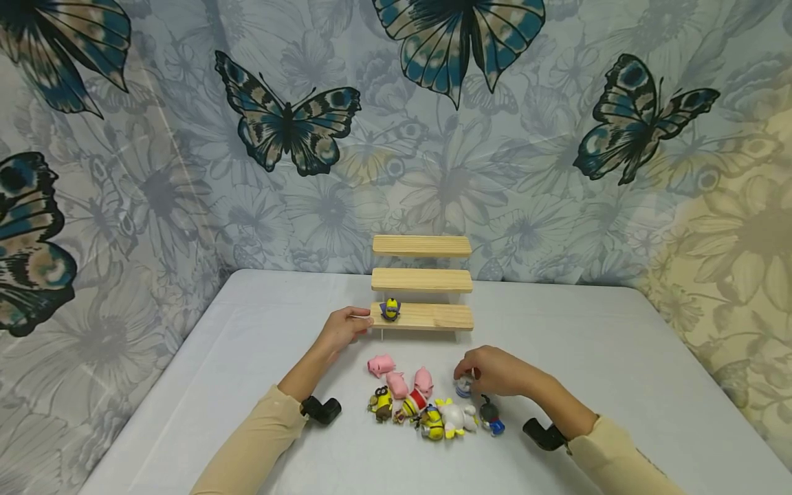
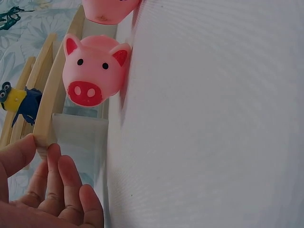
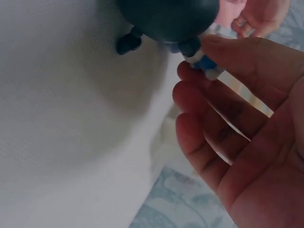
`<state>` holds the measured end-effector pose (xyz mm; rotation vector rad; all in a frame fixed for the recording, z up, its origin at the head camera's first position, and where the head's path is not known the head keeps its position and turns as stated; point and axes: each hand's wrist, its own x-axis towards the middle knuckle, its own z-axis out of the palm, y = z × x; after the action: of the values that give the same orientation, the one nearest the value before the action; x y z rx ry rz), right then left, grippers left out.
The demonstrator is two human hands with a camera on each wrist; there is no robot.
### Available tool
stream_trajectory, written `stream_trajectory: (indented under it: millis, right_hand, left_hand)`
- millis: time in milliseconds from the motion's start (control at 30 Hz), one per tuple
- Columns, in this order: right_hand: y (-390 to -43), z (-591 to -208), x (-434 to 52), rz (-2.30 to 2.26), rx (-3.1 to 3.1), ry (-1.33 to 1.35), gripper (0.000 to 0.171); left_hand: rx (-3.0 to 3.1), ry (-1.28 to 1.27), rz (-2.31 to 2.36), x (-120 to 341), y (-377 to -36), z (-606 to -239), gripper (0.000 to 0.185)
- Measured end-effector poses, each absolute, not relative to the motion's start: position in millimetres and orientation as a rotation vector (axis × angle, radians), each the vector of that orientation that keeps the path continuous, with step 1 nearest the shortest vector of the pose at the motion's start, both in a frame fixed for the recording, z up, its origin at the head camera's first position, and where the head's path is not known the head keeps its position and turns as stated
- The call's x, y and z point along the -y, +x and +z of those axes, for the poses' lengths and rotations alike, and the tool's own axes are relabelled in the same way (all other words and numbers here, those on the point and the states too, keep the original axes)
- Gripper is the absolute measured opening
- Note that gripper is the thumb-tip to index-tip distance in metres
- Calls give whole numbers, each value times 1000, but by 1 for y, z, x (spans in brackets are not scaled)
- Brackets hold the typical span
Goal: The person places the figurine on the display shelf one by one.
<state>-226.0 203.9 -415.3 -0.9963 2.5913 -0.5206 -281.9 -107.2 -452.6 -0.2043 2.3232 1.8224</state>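
Left hand (image 1: 344,328) pinches bottom shelf tier (image 1: 436,316); yellow-blue figure (image 1: 390,310) upright on it; right hand (image 1: 497,371) holds blue-white figure (image 1: 463,388).

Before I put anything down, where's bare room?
Top shelf and middle shelf: bare. Bottom shelf: free right of the caped figure; left hand grips its left end. White table: open left of that hand, and right of the shelves beyond the right hand. Crowded: toy cluster in front of the shelves.
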Motion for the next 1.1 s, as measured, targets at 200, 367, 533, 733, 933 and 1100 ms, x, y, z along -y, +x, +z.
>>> stream_trajectory:
  millis: [200, 367, 533, 733, 933, 1100]
  right_hand:
    - [-230, -422, -207, -575, -2613, -1021, 20]
    - [-229, -422, -206, -589, -2605, -973, 18]
    - [-227, -421, -205, -605, -2601, -936, 18]
    - [-226, -423, -204, -618, -2597, -914, 18]
    - [-227, -424, -205, -643, -2633, -944, 18]
    - [-230, -421, -208, -735, -2631, -938, 21]
  left_hand:
    - [-2339, -205, 1809, 108, -283, -453, 33]
    - [-2336, -201, 1812, 107, -283, -453, 33]
    - [-2333, -197, 1818, 107, -282, -452, 32]
    - [-2338, -196, 1810, 107, -281, -452, 32]
    - [-2336, -198, 1804, 107, -282, -452, 32]
    - [-2337, -192, 1798, 107, -282, -453, 32]
